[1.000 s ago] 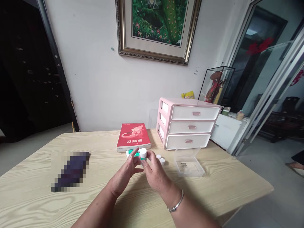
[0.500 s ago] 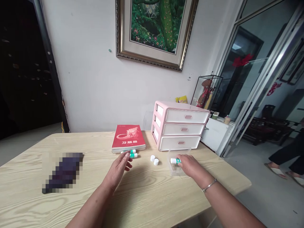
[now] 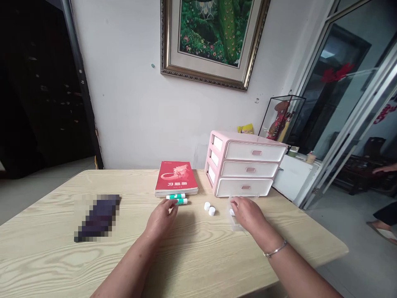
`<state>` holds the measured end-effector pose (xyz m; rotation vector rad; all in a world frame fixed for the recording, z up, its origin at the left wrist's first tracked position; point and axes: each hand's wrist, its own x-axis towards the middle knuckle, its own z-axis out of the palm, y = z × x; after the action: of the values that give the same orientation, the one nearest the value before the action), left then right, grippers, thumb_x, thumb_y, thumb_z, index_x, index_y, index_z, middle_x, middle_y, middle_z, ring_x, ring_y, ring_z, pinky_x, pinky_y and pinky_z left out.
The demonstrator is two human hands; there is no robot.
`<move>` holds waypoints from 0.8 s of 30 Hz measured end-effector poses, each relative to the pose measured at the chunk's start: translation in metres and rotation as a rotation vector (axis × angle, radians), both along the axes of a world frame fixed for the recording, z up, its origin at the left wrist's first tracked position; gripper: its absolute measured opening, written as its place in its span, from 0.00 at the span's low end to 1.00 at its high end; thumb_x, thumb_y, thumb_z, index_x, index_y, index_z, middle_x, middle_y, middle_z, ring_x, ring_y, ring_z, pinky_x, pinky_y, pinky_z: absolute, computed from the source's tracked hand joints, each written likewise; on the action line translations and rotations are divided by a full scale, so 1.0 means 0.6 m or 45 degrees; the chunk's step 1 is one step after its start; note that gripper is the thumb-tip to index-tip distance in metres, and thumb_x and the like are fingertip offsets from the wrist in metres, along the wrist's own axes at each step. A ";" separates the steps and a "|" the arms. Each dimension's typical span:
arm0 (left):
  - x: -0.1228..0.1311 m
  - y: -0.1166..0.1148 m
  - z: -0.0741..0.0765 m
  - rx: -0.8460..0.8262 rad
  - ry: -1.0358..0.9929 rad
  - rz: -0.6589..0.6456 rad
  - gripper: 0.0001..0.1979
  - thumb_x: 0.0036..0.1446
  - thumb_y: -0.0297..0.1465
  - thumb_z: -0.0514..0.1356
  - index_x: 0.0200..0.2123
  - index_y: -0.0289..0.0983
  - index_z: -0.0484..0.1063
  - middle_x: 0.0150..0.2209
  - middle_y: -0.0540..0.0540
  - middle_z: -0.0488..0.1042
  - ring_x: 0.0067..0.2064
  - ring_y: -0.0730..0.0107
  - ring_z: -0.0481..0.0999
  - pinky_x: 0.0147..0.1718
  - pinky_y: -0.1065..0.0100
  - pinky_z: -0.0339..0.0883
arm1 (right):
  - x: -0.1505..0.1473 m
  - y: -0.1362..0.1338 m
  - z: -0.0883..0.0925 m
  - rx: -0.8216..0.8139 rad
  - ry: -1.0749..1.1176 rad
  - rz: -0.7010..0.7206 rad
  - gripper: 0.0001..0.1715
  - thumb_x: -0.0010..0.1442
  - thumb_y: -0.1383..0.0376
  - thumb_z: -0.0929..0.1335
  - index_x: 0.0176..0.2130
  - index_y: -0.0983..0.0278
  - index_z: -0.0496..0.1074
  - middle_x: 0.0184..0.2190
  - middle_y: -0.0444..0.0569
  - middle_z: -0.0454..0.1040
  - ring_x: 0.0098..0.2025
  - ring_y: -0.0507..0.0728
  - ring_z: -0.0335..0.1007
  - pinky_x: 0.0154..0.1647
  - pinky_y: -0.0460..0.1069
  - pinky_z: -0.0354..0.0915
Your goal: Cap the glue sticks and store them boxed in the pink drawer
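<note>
Two green-and-white glue sticks lie side by side in front of the red book. My left hand has its fingers closed around the left end of the nearer glue stick; the farther glue stick lies just behind. My right hand is over a small clear plastic box, fingers curled down. Under them shows the white end of another glue stick, the rest hidden by the hand. Two white caps stand on the table between my hands.
A pink-and-white drawer unit stands behind the box, all three drawers shut. A dark blurred-out object lies on the left of the wooden table. Another person's foot shows at the far right.
My left hand has moved onto the nearer glue stick and its fingers have closed in. My right hand has shifted left over the clear box, covering more of its glue stick. The view has swung left.
</note>
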<state>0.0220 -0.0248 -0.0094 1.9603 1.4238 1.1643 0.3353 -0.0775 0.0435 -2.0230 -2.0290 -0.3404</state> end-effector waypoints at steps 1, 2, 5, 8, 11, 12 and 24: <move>0.002 0.002 -0.003 0.075 0.112 0.003 0.17 0.60 0.36 0.54 0.48 0.39 0.75 0.50 0.40 0.75 0.51 0.54 0.73 0.51 0.58 0.65 | -0.023 -0.002 0.000 0.058 0.045 0.037 0.13 0.66 0.66 0.61 0.41 0.62 0.75 0.38 0.52 0.77 0.43 0.57 0.72 0.44 0.48 0.59; 0.004 0.004 -0.006 0.136 0.233 0.000 0.18 0.60 0.33 0.53 0.51 0.39 0.73 0.54 0.40 0.73 0.56 0.53 0.70 0.55 0.57 0.62 | -0.046 -0.004 -0.002 0.084 0.083 0.084 0.13 0.67 0.66 0.61 0.42 0.61 0.74 0.39 0.51 0.77 0.43 0.57 0.72 0.44 0.48 0.59; 0.015 0.008 -0.017 0.190 0.586 -0.008 0.26 0.59 0.26 0.51 0.60 0.35 0.65 0.62 0.39 0.66 0.65 0.54 0.59 0.63 0.55 0.53 | -0.109 -0.004 -0.021 0.039 0.108 0.186 0.14 0.66 0.69 0.61 0.46 0.63 0.72 0.42 0.53 0.76 0.43 0.57 0.72 0.43 0.48 0.61; 0.028 0.012 -0.029 0.141 0.801 0.001 0.28 0.61 0.26 0.49 0.65 0.35 0.58 0.67 0.41 0.58 0.68 0.54 0.53 0.64 0.52 0.48 | -0.148 0.004 -0.046 -0.091 -0.016 0.132 0.17 0.62 0.74 0.62 0.50 0.66 0.69 0.43 0.57 0.74 0.41 0.58 0.73 0.40 0.48 0.63; 0.036 0.016 -0.036 0.132 0.891 0.028 0.28 0.63 0.28 0.47 0.66 0.37 0.56 0.68 0.41 0.56 0.69 0.53 0.51 0.64 0.49 0.46 | -0.162 0.014 -0.062 -0.202 -0.132 -0.005 0.25 0.57 0.78 0.64 0.53 0.68 0.67 0.44 0.60 0.73 0.40 0.61 0.74 0.36 0.49 0.64; 0.037 0.017 -0.036 0.139 0.901 0.042 0.27 0.63 0.28 0.48 0.66 0.38 0.56 0.67 0.41 0.58 0.68 0.52 0.52 0.64 0.48 0.46 | -0.163 0.016 -0.065 -0.214 -0.146 -0.025 0.26 0.56 0.79 0.63 0.54 0.69 0.67 0.44 0.61 0.73 0.40 0.61 0.74 0.36 0.49 0.64; 0.044 0.006 -0.013 0.078 0.776 0.057 0.12 0.59 0.28 0.54 0.46 0.39 0.69 0.49 0.41 0.72 0.52 0.57 0.69 0.51 0.60 0.61 | -0.161 0.008 -0.084 -0.028 0.474 0.345 0.18 0.62 0.74 0.61 0.49 0.65 0.73 0.46 0.56 0.75 0.48 0.58 0.72 0.51 0.50 0.64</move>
<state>0.0485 -0.0209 -0.0171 2.4659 1.7357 0.6464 0.2388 -0.0729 -0.0070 -1.6411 -2.0305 0.1057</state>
